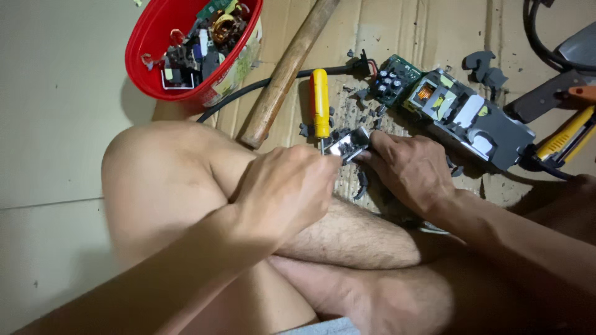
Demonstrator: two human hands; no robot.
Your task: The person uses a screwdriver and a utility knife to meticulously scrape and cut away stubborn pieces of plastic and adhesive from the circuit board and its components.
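A small grey part (349,144) with a shiny face sits between both hands, just above the person's bent knee and over the cardboard (397,31) that covers the floor. The left hand (287,186) is curled into a closed grip, fingers pressed together near the part's left edge; whether it pinches the part itself or the metal shaft beside it cannot be told. The right hand (410,170) lies knuckles up, its fingertips closed on the part's right side and holding it.

A yellow screwdriver (320,102) lies upright in the view, its shaft running down to the left hand and the part. Just left of it a wooden handle (288,71) lies slanted across the cardboard, and a black cable (248,90) passes under it. Broken grey plastic bits (362,183) are scattered around the hands. Beyond the right hand rests an opened power supply (465,118) with a green circuit board (392,77) at its left end. A red bowl (146,46) full of electronic scraps stands at the upper left. At the right edge lies a yellow-and-black tool (565,139).
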